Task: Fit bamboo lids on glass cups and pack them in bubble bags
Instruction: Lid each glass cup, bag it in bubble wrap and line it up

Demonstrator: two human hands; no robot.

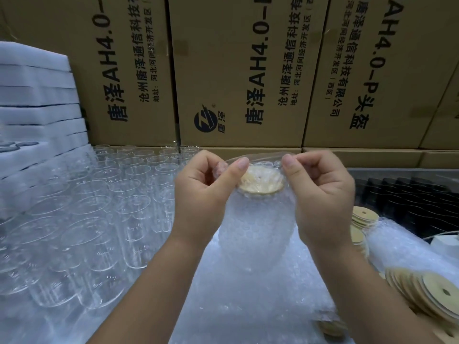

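Head: left hand (pixel 206 184), right hand (pixel 320 192) pinch dimpled bubble bag (pixel 255 227).

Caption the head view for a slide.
Left hand and right hand pinch the mouth of a bubble bag holding a glass cup with bamboo lid.

The left carton (pixel 74 78) and middle carton (pixel 223 58) read "唐泽AH4.0-" and "沧州唐泽通信科技有". The middle one also has a "唐泽" logo (pixel 205 118). The right carton (pixel 409 70) reads "AH4.0-P头盔", "有限公司" and "(西区)".

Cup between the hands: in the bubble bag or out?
In. The bubble bag covers the whole cup, bamboo lid fitted on top; left hand and right hand pinch the bag's top edge.
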